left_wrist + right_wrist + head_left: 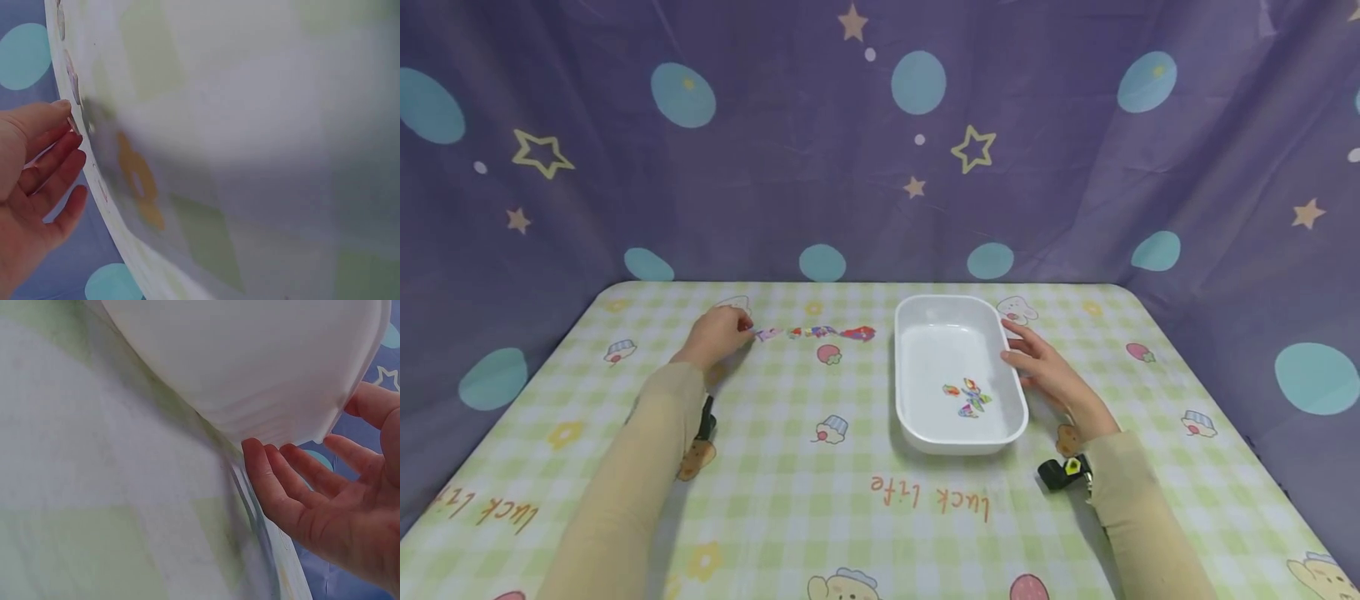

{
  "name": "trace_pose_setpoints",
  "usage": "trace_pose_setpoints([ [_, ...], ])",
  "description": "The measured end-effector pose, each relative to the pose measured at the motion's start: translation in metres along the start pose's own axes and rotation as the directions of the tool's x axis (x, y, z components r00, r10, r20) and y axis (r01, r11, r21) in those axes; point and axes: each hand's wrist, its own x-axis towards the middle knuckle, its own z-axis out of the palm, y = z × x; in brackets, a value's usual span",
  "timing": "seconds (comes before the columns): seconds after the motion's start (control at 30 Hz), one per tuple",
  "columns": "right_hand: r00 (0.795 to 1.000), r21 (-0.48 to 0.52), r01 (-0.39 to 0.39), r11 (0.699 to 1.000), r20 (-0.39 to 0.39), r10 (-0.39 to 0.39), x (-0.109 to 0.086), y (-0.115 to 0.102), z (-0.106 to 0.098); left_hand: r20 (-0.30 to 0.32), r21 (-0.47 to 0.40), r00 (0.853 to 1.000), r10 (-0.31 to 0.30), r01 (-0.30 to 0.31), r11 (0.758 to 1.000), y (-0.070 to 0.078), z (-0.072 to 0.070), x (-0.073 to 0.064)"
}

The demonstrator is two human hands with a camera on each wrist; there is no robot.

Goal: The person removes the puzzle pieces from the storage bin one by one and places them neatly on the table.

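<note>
At the far left of the table, my left hand (718, 332) pinches a small thin piece (75, 124) between thumb and fingertips, close over the cloth. To its right runs a row of small flat colourful pieces (820, 332), with a red one (860, 333) at the right end. A white rectangular basin (912, 408) stands right of the middle. Inside it, several bright multicoloured pieces (973, 400) lie together near the front right. My right hand (1051, 375) touches the basin's right side, fingers extended along the rim and outer wall.
A green-and-white checked cloth (760, 500) printed with cakes, strawberries and lettering covers the table. Behind it and at both sides hangs a purple curtain (790, 167) with stars and blue dots. Black wrist devices (1063, 473) sit under the sleeves.
</note>
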Motion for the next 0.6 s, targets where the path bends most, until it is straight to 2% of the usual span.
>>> trace_pose_setpoints([
  [0.37,1.000,0.007,0.012,1.000,-0.002,-0.012,0.0001,0.0000,-0.0001,0.011,0.038,0.999,-0.052,0.052,0.998,-0.0032,0.0011,0.0032],
  [0.6,1.000,-0.007,0.001,1.000,0.001,-0.001,0.0005,0.0013,-0.0007,0.039,0.062,0.998,-0.048,0.046,0.997,0.0008,-0.0034,-0.0001],
])
